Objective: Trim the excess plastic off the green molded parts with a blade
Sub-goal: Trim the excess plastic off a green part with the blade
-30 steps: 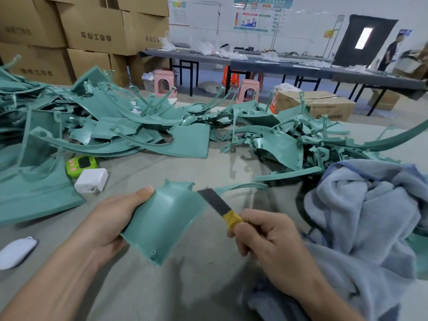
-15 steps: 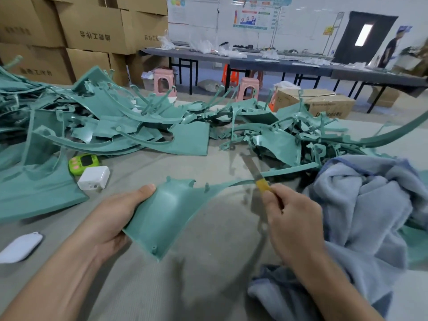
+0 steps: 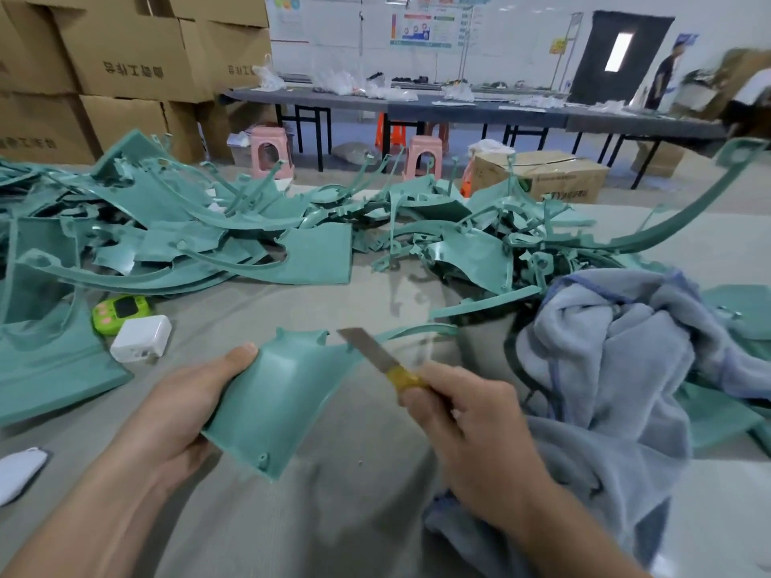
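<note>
One green molded part (image 3: 283, 394) is held just above the tabletop (image 3: 333, 515), the left hand (image 3: 175, 410) gripping its left edge, the right hand (image 3: 467, 419) gripping one blade (image 3: 367, 348) at its upper edge, before a heap of parts (image 3: 250, 239) beyond counting.

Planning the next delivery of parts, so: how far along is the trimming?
Done: no finished stack is distinguishable. In hand: the left hand holds one curved green part, and the right hand holds the blade at its top edge, where a thin strip trails off. Left: the pile of green parts across the table, so most of the job likely remains.
</note>
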